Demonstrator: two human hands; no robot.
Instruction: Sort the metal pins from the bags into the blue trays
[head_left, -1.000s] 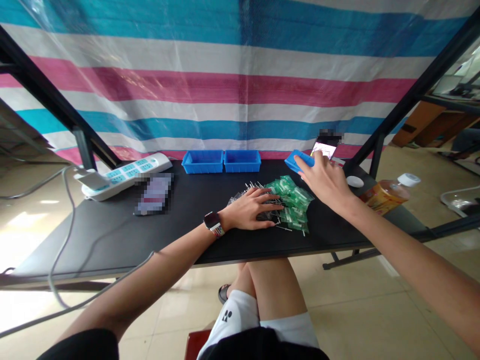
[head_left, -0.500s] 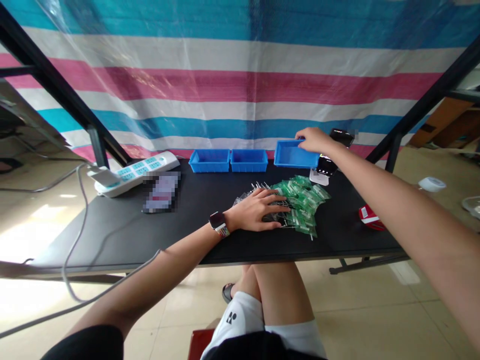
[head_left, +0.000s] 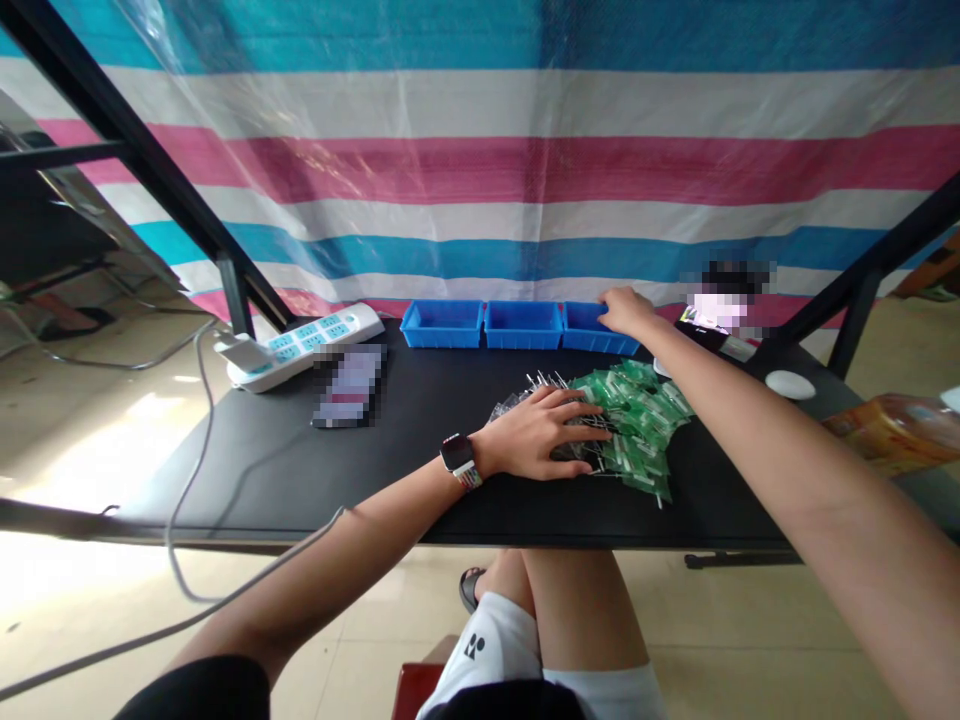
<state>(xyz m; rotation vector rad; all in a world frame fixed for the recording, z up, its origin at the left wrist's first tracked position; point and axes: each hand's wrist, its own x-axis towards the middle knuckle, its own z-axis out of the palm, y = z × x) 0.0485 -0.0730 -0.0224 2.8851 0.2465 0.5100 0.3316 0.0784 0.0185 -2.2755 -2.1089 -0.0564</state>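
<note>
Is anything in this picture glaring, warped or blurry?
In the head view, glare whitens the pale tiled floor at left; shiny streaks cross the striped plastic sheet; the orange plastic bottle looks stretched near the right edge; the bare left hand appears fairly sharp, but individual glossy green packets are hard to separate.

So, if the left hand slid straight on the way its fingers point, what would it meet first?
Most likely the green packets, which lie just ahead of the left hand. Its fingertips may already touch them; the depth there is too unclear to be sure.
</note>
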